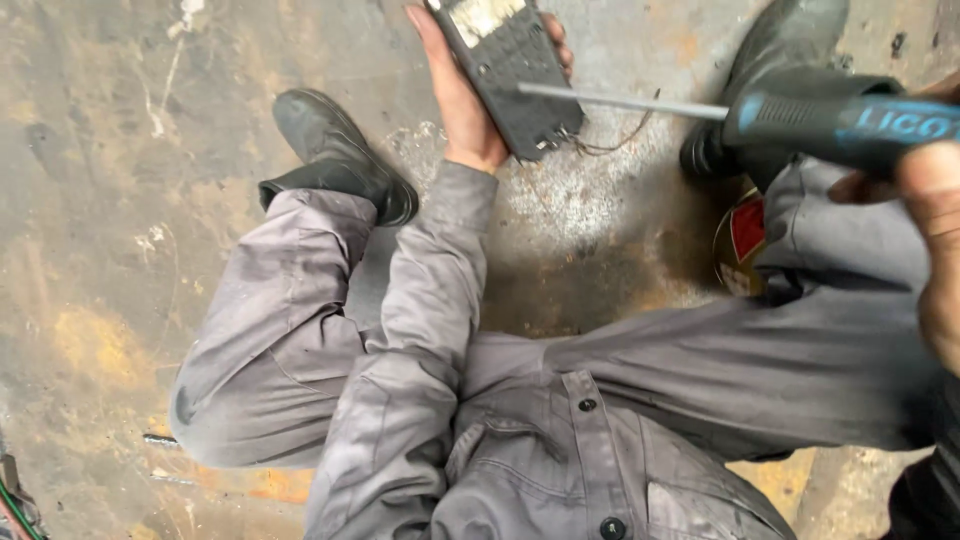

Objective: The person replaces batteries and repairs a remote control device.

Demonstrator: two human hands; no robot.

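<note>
My left hand is stretched out in front of me and grips a dark flat rectangular device with a pale panel near its top and thin wires hanging from its lower end. My right hand, at the right edge, holds a screwdriver with a black and blue handle. Its metal shaft points left, and the tip rests on the device's face. I am seated on the floor in grey work overalls.
My black boots sit on the stained concrete floor, the left boot and the right boot. A round tin with a red label lies beside my right leg. Cable ends show at the bottom left corner.
</note>
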